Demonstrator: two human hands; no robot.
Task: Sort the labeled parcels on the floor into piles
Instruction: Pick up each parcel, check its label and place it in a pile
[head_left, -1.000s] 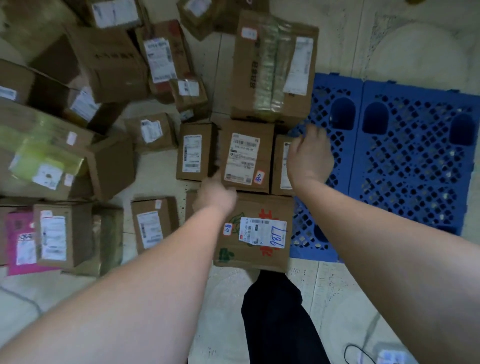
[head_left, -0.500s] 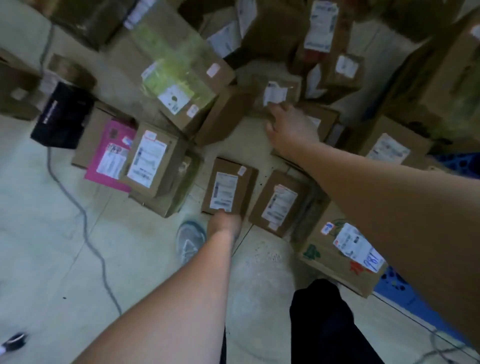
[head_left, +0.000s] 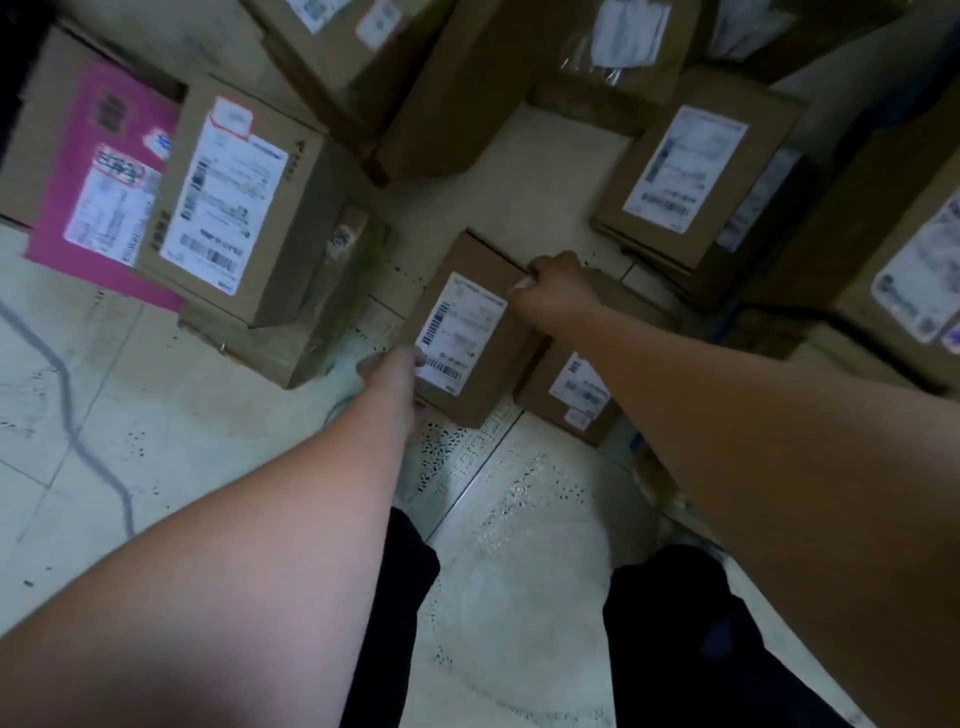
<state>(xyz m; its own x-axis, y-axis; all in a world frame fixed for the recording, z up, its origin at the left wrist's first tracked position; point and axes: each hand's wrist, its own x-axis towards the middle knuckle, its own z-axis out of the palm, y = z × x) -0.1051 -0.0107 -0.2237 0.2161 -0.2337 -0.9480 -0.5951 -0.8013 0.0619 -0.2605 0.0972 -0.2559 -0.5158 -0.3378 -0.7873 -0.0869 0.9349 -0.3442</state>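
Nearest the camera, 2 dark trouser legs (head_left: 691, 639) stand on the pale tiled floor (head_left: 519, 571), and both bare forearms reach forward from the lower corners. The left hand (head_left: 392, 371) grips the near left corner of a small brown parcel (head_left: 480, 322), its fingers curled under the edge beside the white label (head_left: 460, 332). The right hand (head_left: 558, 286) closes over the parcel's far right corner, thumb on top. The parcel sits tilted between the 2 hands; whether it has left the floor cannot be told. Just right of it, partly under the right forearm, lies a second small labeled box (head_left: 566, 395). A grey cable (head_left: 67, 405) snakes over the tiles at left. Beyond the left hand, a larger labeled carton (head_left: 234, 208) rests on a taped box (head_left: 311, 312), with a pink parcel (head_left: 98, 171) just beside it. Farther right sits another labeled carton (head_left: 691, 171). More brown boxes (head_left: 467, 78) crowd the far edge, blurred.
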